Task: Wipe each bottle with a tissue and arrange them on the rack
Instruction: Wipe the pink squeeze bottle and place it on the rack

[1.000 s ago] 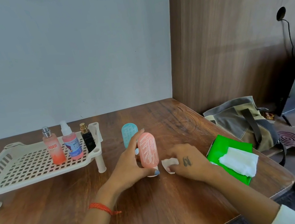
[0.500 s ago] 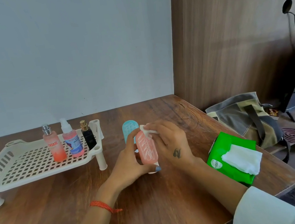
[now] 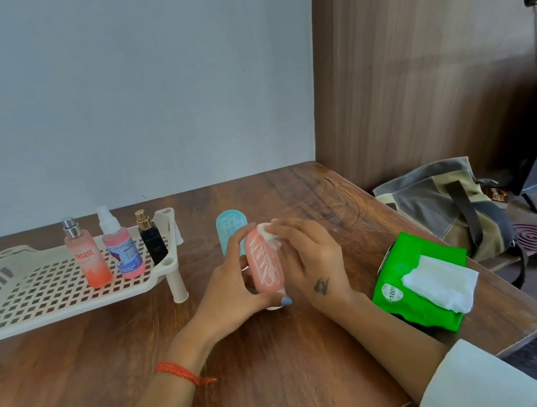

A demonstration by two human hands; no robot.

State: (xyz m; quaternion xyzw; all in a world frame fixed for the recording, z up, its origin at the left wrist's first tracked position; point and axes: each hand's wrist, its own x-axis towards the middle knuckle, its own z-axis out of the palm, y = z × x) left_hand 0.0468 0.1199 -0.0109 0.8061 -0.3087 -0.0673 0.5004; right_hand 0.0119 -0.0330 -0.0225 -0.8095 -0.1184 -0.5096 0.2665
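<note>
While the left hand (image 3: pixel 227 288) wraps its fingers and thumb round the pink bottle (image 3: pixel 264 264) and holds it upright in the middle of the frame, the right hand (image 3: pixel 309 259) pinches a small white tissue (image 3: pixel 270 236) and presses it against the top of that bottle. Both hands are curled, and each one has hold of its own thing. The bottom of the pink bottle sits at or just above the tabletop (image 3: pixel 284 373); I cannot tell if it touches.

Just behind the pink bottle stands a blue bottle (image 3: pixel 229 229) of the same round-topped shape, not yet on the rack. It looks ready to be next.

Over on the left of the frame is the white rack (image 3: pixel 33 305), and three bottles stand near its right end: an orange spray bottle (image 3: pixel 88 263), a pink spray bottle (image 3: pixel 123 254) and a little black bottle (image 3: pixel 152 243).

On the right of the frame lies a green tissue pack (image 3: pixel 406 287) with a white tissue sticking out. Farther right, past the table's edge, sits a grey bag (image 3: pixel 439 203).

The pink bottle looks like smooth, stiff plastic, small and light. It may be slippery, so the best place to hold it is round the middle, as it is held now.
</note>
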